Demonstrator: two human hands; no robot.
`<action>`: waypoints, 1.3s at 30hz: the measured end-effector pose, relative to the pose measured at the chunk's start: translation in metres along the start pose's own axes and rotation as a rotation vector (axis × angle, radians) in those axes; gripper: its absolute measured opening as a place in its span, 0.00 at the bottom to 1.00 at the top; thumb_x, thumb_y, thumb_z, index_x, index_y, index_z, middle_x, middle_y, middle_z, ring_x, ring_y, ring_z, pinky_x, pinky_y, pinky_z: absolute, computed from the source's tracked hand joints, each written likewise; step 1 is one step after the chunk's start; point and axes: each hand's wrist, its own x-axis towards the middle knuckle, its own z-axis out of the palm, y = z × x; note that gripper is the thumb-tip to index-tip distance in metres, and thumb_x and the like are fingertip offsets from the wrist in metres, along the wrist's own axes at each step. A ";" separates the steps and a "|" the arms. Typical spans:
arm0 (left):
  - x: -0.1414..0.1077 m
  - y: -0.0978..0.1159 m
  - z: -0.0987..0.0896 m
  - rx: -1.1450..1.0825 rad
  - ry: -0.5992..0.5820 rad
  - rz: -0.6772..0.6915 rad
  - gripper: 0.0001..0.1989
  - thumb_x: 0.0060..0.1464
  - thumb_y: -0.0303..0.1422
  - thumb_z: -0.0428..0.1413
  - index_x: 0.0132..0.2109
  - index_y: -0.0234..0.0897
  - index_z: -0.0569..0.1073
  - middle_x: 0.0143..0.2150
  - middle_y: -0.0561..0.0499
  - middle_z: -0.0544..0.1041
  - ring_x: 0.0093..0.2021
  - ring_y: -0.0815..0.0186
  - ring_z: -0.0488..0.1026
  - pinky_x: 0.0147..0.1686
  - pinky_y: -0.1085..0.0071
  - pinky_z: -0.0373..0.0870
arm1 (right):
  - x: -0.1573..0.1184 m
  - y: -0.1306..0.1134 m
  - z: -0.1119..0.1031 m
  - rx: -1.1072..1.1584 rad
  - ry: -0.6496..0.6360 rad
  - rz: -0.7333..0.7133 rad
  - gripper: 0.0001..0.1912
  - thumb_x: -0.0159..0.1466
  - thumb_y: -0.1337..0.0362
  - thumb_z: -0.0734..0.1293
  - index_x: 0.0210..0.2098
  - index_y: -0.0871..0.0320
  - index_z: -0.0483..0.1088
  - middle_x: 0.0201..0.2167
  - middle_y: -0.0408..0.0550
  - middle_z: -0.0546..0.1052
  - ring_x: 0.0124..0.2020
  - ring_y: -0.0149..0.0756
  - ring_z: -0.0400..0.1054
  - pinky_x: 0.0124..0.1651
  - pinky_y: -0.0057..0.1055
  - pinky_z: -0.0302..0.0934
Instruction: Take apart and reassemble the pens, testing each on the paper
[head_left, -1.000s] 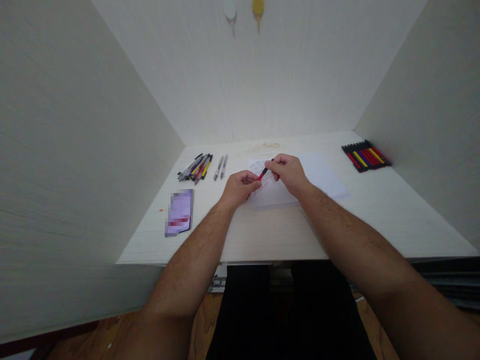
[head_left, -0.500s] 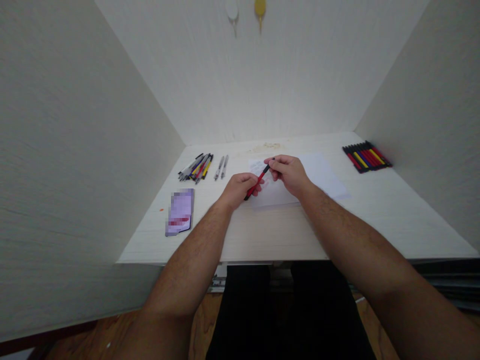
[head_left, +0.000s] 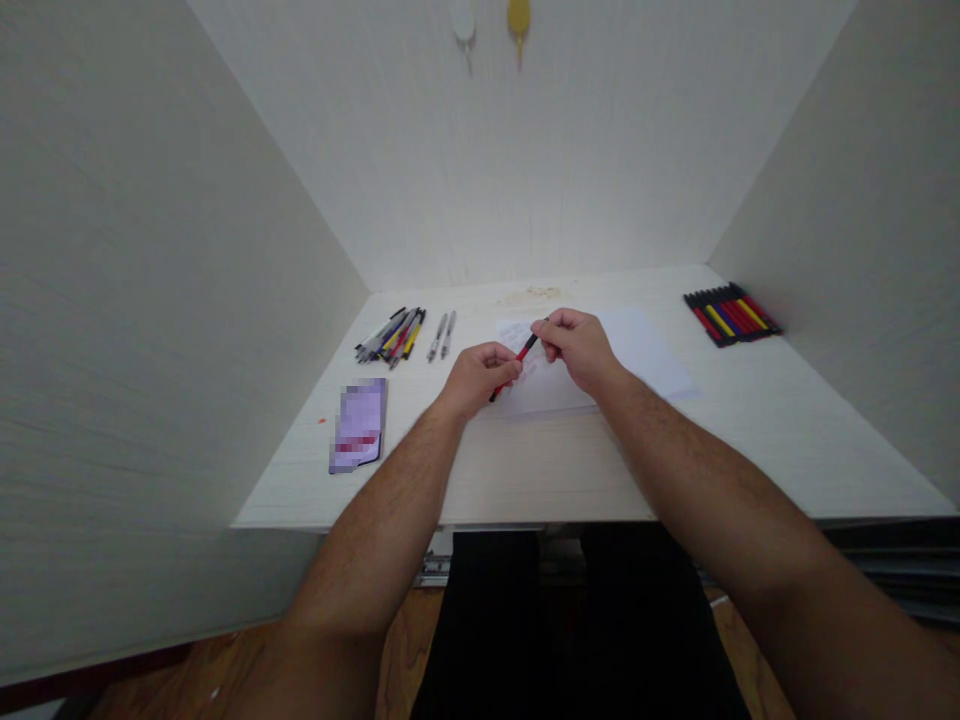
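Red pen point(head_left: 527, 347) up in midair, slim, black-ended, slanting over marked left side of white paper point(head_left: 649, 355)! Left hand point(head_left: 480, 378): grip pinching red lower stretch. Right hand point(head_left: 579, 345): grip pinching black upper end.

Your left hand point(head_left: 480, 378) covers part of the red-and-black pen point(head_left: 528, 347), and your right hand point(head_left: 576, 345) hides some of its upper end. The writing point(head_left: 516, 335) on the paper point(head_left: 646, 352) is too blurred to read, most of the phone point(head_left: 361, 415) is pixelated, and the view's top edge cuts off the yellow hook point(head_left: 518, 17).
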 end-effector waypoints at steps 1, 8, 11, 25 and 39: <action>0.000 0.000 0.000 0.009 0.007 0.006 0.11 0.43 0.37 0.64 0.32 0.35 0.74 0.24 0.55 0.73 0.21 0.74 0.64 0.22 0.75 0.58 | 0.000 0.000 0.000 -0.014 0.006 -0.003 0.16 0.53 0.59 0.74 0.19 0.57 0.65 0.13 0.38 0.67 0.15 0.24 0.56 0.20 0.25 0.49; 0.000 0.002 0.001 0.010 0.040 0.006 0.10 0.45 0.38 0.61 0.31 0.34 0.75 0.24 0.54 0.73 0.22 0.73 0.65 0.23 0.75 0.59 | -0.001 0.000 0.001 0.027 0.010 0.017 0.16 0.52 0.57 0.75 0.20 0.58 0.67 0.14 0.38 0.67 0.16 0.24 0.56 0.20 0.25 0.49; 0.002 -0.001 -0.001 0.010 -0.004 0.003 0.11 0.50 0.39 0.58 0.30 0.34 0.75 0.24 0.52 0.74 0.23 0.72 0.66 0.24 0.74 0.59 | -0.001 0.000 0.001 0.093 -0.031 0.035 0.14 0.51 0.56 0.75 0.25 0.60 0.72 0.16 0.38 0.67 0.16 0.24 0.57 0.20 0.26 0.50; -0.001 0.005 0.001 -0.008 -0.132 -0.025 0.12 0.51 0.40 0.59 0.31 0.34 0.75 0.23 0.52 0.73 0.21 0.73 0.64 0.23 0.75 0.59 | -0.001 -0.001 0.000 0.072 -0.052 0.045 0.16 0.50 0.54 0.76 0.23 0.59 0.71 0.16 0.39 0.67 0.17 0.24 0.57 0.21 0.26 0.50; -0.001 0.003 0.001 0.101 -0.015 -0.007 0.10 0.47 0.38 0.61 0.32 0.35 0.74 0.24 0.54 0.73 0.20 0.74 0.62 0.20 0.76 0.57 | -0.002 -0.003 0.002 -0.020 -0.006 0.019 0.16 0.52 0.57 0.74 0.19 0.58 0.66 0.14 0.38 0.67 0.16 0.24 0.56 0.22 0.26 0.51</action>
